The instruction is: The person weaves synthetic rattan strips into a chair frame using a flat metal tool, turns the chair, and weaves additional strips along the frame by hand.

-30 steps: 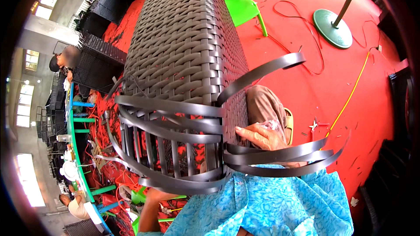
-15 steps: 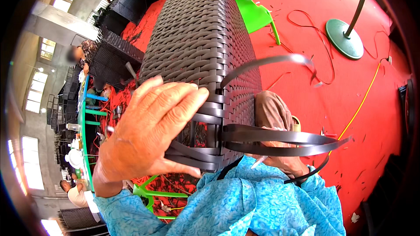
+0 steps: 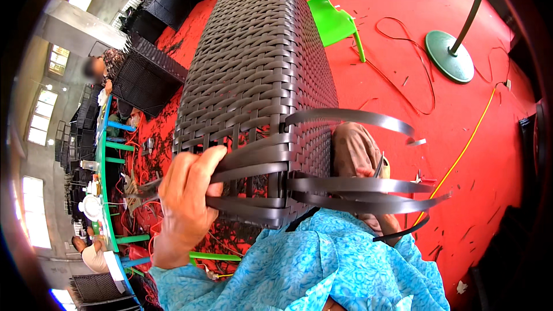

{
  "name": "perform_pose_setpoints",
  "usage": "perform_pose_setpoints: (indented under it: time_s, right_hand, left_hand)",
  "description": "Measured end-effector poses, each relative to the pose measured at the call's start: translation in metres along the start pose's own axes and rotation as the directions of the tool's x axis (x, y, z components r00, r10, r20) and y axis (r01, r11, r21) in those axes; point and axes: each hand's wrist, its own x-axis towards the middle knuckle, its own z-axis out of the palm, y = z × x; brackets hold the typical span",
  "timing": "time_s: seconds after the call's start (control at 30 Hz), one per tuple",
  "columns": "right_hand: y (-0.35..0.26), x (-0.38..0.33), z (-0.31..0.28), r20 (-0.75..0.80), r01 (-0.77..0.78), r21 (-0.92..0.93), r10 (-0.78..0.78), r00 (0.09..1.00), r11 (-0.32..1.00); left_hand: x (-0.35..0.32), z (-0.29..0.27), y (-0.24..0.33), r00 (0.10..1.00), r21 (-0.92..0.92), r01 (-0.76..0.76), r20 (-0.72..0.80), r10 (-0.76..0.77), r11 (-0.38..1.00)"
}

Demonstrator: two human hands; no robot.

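Note:
A dark brown woven basket-like piece (image 3: 242,69) of flat plastic strips stands before me, its near end unfinished with gaps in the weave. At that near left edge, the fingers of my left hand (image 3: 190,196) are curled round a flat dark strip (image 3: 253,171), which runs across to the corner. On the right side several loose strip ends (image 3: 357,184) bow outward. Behind them my right hand (image 3: 365,174) is partly hidden, its fingers closed by a slim, dark, pointed thing (image 3: 379,164) that I cannot make out.
A green chair (image 3: 331,20) and a round green stand base (image 3: 449,56) are beyond on the right. Red and yellow cords (image 3: 469,144) cross the red floor among strip scraps. At left a person (image 3: 95,253) is beside a long green-edged table (image 3: 103,196).
My left hand has moved down and left and its fingers have curled round the strip, drawing it off to the left. My right hand has risen, and the pointed thing now angles upward.

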Motion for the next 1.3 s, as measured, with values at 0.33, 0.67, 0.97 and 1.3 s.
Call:
perform_pose_setpoints:
  time_s: [0.33,0.67,0.97,1.3]
  right_hand:
    - [0.022,-0.001,-0.026,-0.012,-0.077,-0.173,0.076,0.997,0.982]
    - [0.008,0.004,-0.012,0.104,0.252,-0.552,-0.234,0.967,0.795]
    - [-0.089,0.028,0.092,0.135,0.210,-0.257,-0.181,0.974,0.943]
    - [-0.192,0.029,0.202,0.571,0.494,-0.256,-0.282,0.771,0.831]
  left_hand:
    - [-0.033,-0.007,-0.014,0.976,0.374,0.105,-0.219,-0.022,0.922]
    - [-0.094,0.013,-0.053,0.919,0.343,0.319,-0.342,-0.199,0.883]
    - [-0.164,0.062,-0.065,0.803,0.184,0.595,-0.083,-0.591,0.782]
    - [-0.191,-0.025,-0.117,0.623,-0.495,0.775,0.502,-0.600,0.392]
